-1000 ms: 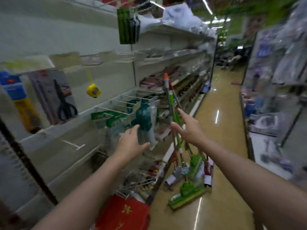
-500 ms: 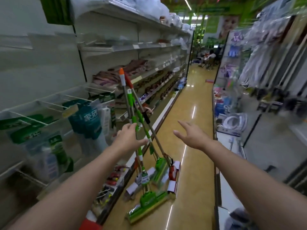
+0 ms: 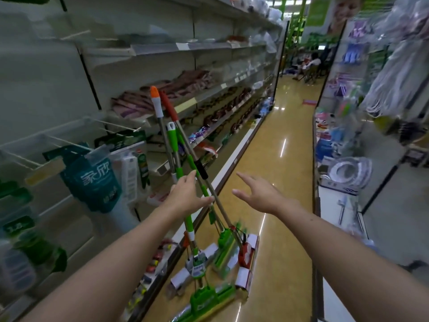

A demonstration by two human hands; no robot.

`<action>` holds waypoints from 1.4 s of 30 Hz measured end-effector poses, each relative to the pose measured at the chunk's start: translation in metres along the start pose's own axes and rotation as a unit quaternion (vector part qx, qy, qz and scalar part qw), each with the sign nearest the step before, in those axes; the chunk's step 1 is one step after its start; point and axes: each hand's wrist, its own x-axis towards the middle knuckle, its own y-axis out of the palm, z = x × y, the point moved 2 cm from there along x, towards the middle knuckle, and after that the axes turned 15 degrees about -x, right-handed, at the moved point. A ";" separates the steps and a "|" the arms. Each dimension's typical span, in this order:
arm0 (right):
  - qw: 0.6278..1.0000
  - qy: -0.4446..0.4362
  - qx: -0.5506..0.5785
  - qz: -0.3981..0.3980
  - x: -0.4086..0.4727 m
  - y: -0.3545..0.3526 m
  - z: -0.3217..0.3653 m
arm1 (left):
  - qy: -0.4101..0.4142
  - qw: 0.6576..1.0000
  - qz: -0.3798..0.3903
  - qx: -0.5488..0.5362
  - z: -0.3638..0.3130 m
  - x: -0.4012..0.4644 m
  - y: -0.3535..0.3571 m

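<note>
Several squeeze mops lean against the left shelving, their handles (image 3: 173,145) bunched together with orange, red and green tops. Their green and red sponge heads (image 3: 210,297) rest on the floor. My left hand (image 3: 186,196) is against the bunched handles at mid height; its fingers point up and its thumb is spread to the right, touching a green pole. The handle with a black grip passes between thumb and fingers. My right hand (image 3: 262,196) hovers in the air to the right of the mops, fingers spread and holding nothing.
Left shelving (image 3: 185,103) carries packaged goods, and teal hanging packs (image 3: 95,180) are on hooks close by. A right-hand display (image 3: 348,173) holds boxed items. The glossy aisle floor (image 3: 278,159) runs ahead to seated people (image 3: 308,63) at the far end.
The view has swung right along the aisle and closer to the mops. My left hand moved from the hanging packs onto the mop handles. My right hand drew away from the handles to the right.
</note>
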 end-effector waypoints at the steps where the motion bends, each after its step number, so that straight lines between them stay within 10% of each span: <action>1: 1.000 -0.005 0.000 0.004 0.016 -0.001 -0.005 | 0.004 1.000 -0.005 -0.006 -0.003 0.015 0.001; 23: 0.968 -0.237 -0.058 0.053 0.315 -0.004 -0.102 | -0.137 0.976 -0.157 -0.068 -0.041 0.245 0.049; 42: 0.922 -0.371 -0.029 0.104 0.402 0.029 -0.084 | -0.240 0.932 -0.243 -0.117 -0.019 0.282 0.082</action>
